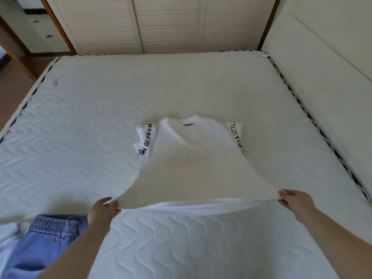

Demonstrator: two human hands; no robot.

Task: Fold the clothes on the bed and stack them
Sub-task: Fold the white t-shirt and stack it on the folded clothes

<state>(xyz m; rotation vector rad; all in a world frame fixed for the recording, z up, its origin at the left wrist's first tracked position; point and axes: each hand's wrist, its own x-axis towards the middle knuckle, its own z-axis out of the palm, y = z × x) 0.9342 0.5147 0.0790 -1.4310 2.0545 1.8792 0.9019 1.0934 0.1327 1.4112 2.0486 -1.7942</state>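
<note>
Soft cloth over quilted padding, all matt.
Smooth white knit T-shirt [193,164] with printed black lettering on the sleeves; stitched chevron-quilted white mattress [80,121]; washed blue denim jeans [44,238] with gathered elastic waistband; matt cream panelled wardrobe doors [167,23].

Soft, even daylight; shadows are faint. Wide-angle distortion bows the mattress [80,109] edges. Slight motion blur softens detail throughout.

White T-shirt [193,168], between both hands: black lettering on sleeves. Blue denim jeans [46,236], beside left hand [102,211]. White bed [100,109]: quilted chevron pattern.
</note>
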